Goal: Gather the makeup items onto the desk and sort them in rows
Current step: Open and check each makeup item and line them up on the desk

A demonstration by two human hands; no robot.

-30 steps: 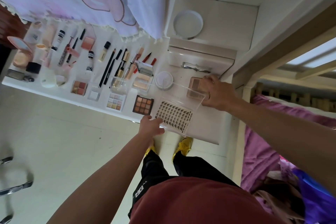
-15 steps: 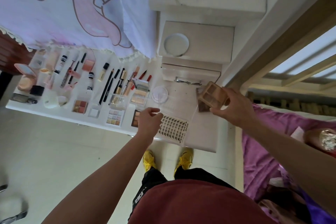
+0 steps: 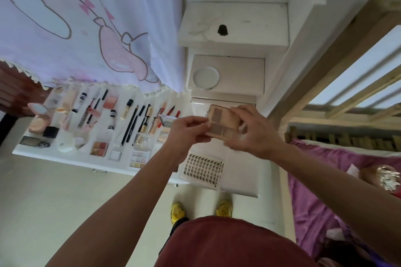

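Placing step: the left hand [image 3: 186,132] and right hand [image 3: 253,134] both pinch the beige eyeshadow palette [image 3: 223,123] by its ends, in the air over the bench [image 3: 86,158], at 12 o'clock from the lash tray [image 3: 202,168]. Next, it likely needs lowering flat into a row beside that tray.

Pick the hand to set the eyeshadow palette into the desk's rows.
Left, probably. The left hand pinches the eyeshadow palette and sits on the side where the desk holds the rows; the right hand, also holding, would reach across.
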